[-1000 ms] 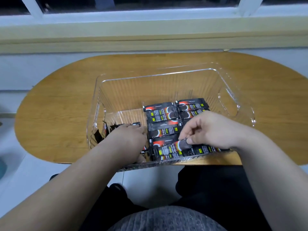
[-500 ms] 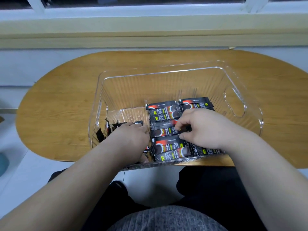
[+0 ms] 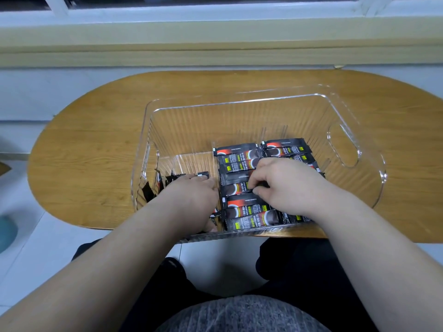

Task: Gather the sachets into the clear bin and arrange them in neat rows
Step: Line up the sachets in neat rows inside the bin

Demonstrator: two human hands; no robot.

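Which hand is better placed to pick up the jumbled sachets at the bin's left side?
Left. The left hand lies among the jumbled sachets; the right hand is across the bin, pinching a sachet in the neat rows.

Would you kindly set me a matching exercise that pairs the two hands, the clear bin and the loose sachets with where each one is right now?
Column one:
1. left hand
2. right hand
3. clear bin
4. loose sachets

Column two:
A. standing on the wooden table
B. jumbled in the bin's left end
C. fingers curled on a sachet in the flat rows
D. resting over the jumble, near the bin's front wall

Pairs: 1-D, 2-C, 3-A, 4-B.
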